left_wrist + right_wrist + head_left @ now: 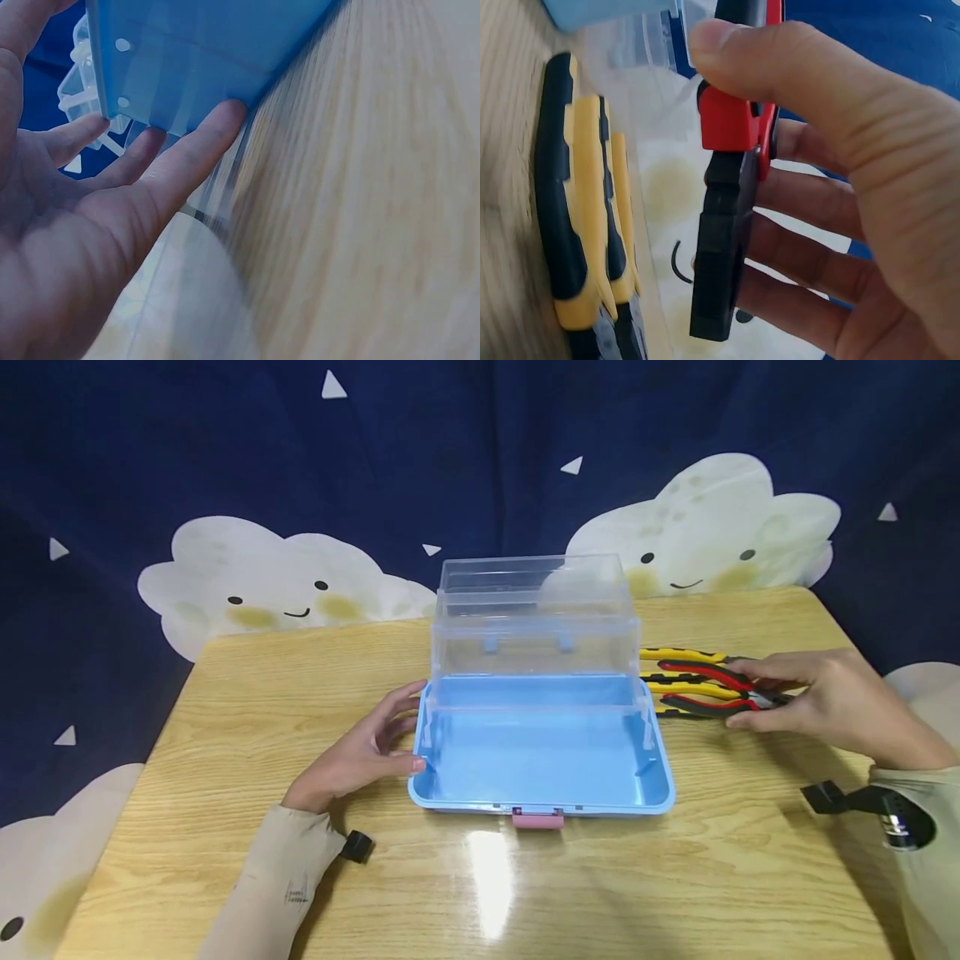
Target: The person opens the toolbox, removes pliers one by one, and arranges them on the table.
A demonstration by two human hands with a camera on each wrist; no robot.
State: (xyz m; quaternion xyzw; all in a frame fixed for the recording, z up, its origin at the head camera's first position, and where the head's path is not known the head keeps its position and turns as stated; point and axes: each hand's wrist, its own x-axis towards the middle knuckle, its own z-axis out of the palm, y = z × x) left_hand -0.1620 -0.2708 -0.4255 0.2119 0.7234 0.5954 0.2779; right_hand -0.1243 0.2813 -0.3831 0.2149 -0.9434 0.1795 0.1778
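A blue plastic toolbox (540, 760) stands on the table with its clear lid (536, 652) raised and its pink latch (537, 819) at the front. Fingers of my left hand (356, 760) rest against the box's left side, the thumb at the rim; the left wrist view shows straight fingers touching the blue wall (195, 60). To the right of the box, my right hand (817, 702) pinches pliers (727, 217) with red and black handles, held above the table. Below and behind them lie more pliers (686, 654) with yellow and black handles, partly hidden by the red-handled pair.
The wooden table (262, 710) extends around the box. Behind it hangs a dark blue curtain (420, 460) printed with white clouds and triangles. Inside the box no tools show.
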